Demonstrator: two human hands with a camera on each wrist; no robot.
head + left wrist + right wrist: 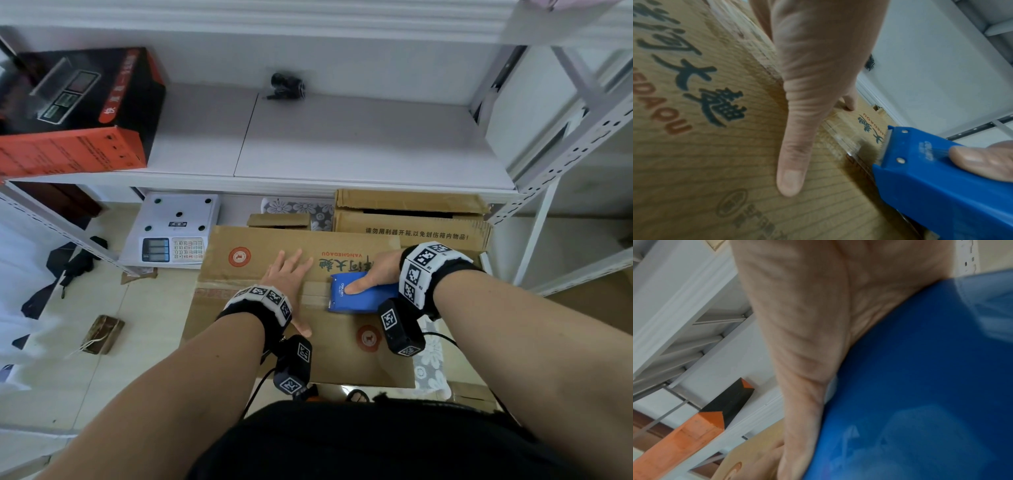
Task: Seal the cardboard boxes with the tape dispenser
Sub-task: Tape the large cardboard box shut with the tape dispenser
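Observation:
A brown cardboard box (239, 308) with printed characters lies in front of me, flaps closed, a strip of clear tape (313, 291) along its centre seam. My left hand (291, 277) lies flat on the lid with straight fingers, pressing across the seam (840, 128). Just right of it, my right hand (373, 274) grips the blue tape dispenser (359, 296), thumb on top. The dispenser's toothed blade (885, 146) faces the left hand and sits on the seam. In the right wrist view the dispenser (920, 386) fills the frame under my palm.
A second cardboard box (411, 219) stands open behind, under the white shelf (342, 144). A small box (279, 221) sits beside it. A white weighing scale (171, 233) is on the floor at left. A red-and-black carton (78, 109) rests on the shelf.

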